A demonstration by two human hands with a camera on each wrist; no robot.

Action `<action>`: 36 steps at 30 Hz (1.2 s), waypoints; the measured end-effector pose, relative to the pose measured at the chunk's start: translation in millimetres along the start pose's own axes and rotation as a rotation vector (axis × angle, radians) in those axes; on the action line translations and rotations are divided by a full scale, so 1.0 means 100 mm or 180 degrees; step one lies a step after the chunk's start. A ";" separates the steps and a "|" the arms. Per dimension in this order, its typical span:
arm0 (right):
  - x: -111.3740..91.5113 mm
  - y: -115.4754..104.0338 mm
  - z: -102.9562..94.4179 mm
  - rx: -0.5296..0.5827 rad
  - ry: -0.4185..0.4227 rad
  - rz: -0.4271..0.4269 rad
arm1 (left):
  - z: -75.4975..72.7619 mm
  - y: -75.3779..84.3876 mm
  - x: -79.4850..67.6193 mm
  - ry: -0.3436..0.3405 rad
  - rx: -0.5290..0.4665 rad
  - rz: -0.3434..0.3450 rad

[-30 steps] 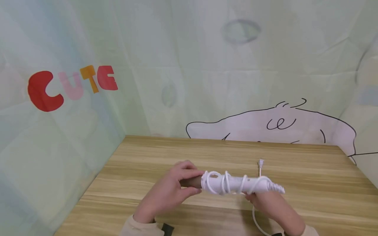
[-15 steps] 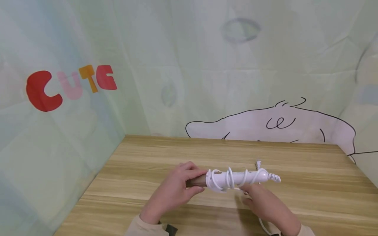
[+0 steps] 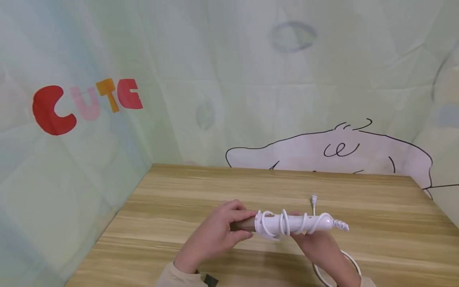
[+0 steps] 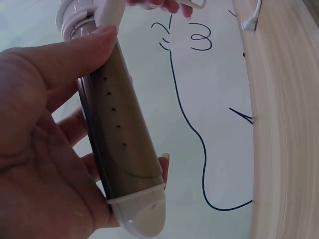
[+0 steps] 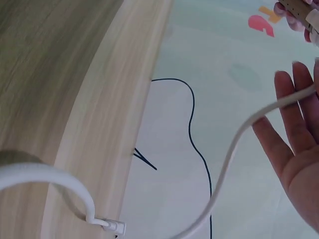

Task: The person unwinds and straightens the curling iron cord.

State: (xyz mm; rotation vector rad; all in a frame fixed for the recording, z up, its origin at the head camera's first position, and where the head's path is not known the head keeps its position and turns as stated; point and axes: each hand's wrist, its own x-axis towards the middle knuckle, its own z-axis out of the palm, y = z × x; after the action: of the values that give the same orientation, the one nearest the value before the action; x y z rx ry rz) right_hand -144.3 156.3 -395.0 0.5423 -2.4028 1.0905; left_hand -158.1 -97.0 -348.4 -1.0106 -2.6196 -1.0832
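Observation:
My left hand [image 3: 213, 235] grips a curling iron [image 3: 272, 225] by its brown barrel, holding it sideways above the table. In the left wrist view, the barrel [image 4: 119, 124] has a row of small holes and a white tip [image 4: 144, 211], with thumb and fingers around it. White cord [image 3: 284, 223] is looped several times about the white handle. Below the handle is my right hand [image 3: 320, 247], partly hidden by it. From the right wrist, its fingers [image 5: 294, 119] look nearly straight, with the loose cord [image 5: 232, 149] running across them; the thumb is out of view.
The cord's plug [image 3: 314, 199] is at its free end, over the wooden table [image 3: 201, 179] beyond the handle. A curtain [image 3: 186, 119] with a cartoon outline stands along the table's back edge, and another with coloured letters [image 3: 55, 109] hangs on the left.
The curling iron and left hand have shifted slightly right. My right hand dipped below the handle, then came back up close under it. The hanging cord loop has swung out right of the right wrist.

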 end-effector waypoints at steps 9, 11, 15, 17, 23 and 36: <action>0.05 0.02 0.00 0.0374 0.0272 -0.0349 | -0.01 0.00 0.04 0.0486 0.0165 -0.0283; 0.05 0.02 0.00 0.0480 0.0138 -0.0493 | 0.00 -0.01 0.05 0.0641 0.0324 -0.0411; 0.04 -0.05 -0.02 0.0552 -0.0311 -0.0673 | 0.03 -0.03 0.06 0.0841 0.0630 -0.0614; 0.03 -0.10 -0.04 0.0508 -0.0493 -0.0740 | 0.05 -0.05 0.06 0.0886 0.0800 -0.0693; 0.02 -0.24 -0.19 0.0284 -0.0580 -0.1003 | 0.09 -0.10 0.05 0.0700 0.1261 -0.0877; 0.13 -0.06 -0.39 0.0049 0.0168 -0.1529 | 0.04 -0.14 -0.06 -0.0453 0.1175 -0.0496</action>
State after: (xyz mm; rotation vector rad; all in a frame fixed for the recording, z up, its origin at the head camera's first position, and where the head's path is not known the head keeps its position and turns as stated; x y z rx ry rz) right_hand -142.5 180.7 -361.1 1.0166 -2.0626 0.8945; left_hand -162.2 -105.1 -361.3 -0.8398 -2.9023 -0.5322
